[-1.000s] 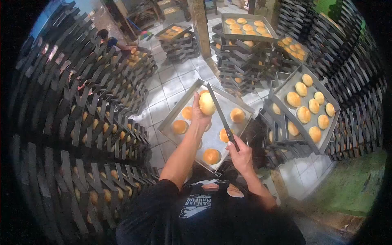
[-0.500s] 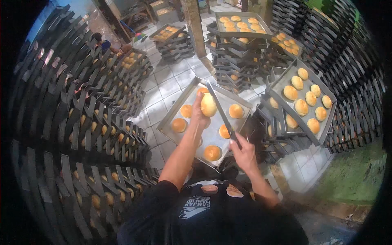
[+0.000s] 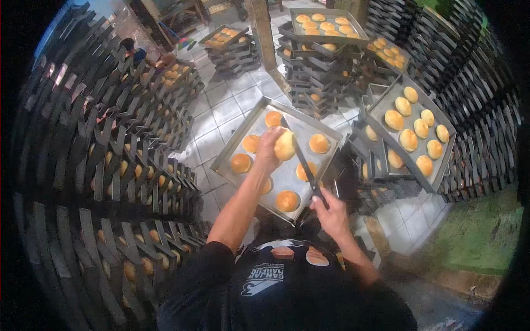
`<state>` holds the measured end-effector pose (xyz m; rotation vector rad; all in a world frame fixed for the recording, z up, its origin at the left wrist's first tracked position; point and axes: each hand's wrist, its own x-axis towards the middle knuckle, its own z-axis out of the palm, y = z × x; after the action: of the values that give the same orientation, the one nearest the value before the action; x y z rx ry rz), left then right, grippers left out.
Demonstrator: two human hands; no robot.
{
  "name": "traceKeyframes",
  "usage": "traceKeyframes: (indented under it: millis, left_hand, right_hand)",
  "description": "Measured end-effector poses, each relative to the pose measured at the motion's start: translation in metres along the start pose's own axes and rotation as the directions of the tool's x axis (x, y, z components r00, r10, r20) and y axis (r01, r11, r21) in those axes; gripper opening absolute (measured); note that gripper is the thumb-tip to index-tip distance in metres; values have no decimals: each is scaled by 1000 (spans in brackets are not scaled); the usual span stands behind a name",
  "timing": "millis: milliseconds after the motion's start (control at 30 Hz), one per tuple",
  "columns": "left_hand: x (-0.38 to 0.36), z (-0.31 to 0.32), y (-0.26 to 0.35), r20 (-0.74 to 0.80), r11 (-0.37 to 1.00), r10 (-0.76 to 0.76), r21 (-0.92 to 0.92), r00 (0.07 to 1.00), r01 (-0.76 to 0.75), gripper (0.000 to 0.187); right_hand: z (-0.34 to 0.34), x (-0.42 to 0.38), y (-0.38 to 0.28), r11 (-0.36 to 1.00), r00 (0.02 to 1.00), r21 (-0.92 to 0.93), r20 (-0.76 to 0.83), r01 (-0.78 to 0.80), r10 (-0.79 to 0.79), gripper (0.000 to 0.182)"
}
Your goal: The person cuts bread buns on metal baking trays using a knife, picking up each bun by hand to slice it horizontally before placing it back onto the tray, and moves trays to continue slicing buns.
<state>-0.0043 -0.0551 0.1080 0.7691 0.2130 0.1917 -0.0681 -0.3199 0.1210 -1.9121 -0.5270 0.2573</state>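
My left hand is closed around a pale golden bun, held up over a metal baking tray. In my right hand is the dark handle of a long knife. Its narrow blade slants up and to the left, right along the bun's right side. Below, several round browned buns lie spaced out on the tray, among them a bun at the near corner and another bun at the right. My left forearm and the held bun partly cover others.
To the right, a tray of buns tops a stack. Another full tray sits on a stack at the back beside a post. Tall tray stacks line the left. A person is at the far left.
My left hand has turned slightly and come down a little with the bun. The knife and my right hand have shifted slightly downward.
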Motion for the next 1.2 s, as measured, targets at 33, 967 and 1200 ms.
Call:
traceKeyframes:
  millis: [33,967,1200]
  left_hand:
    - [-2,2,-12,0,1000,-10,4,1000,10,19]
    - [29,-16,-78,-270,986,-161,2,949,168,21]
    - [91,-76,-63,-395,992,-119,-83,911,94,22]
  right_hand:
    - [-1,2,-8,998,998,12,-1,-66,66,39]
    - [38,78,49,969,976,137,105,-204,191,36]
    - [28,22,81,913,906,89,192,-399,377,39]
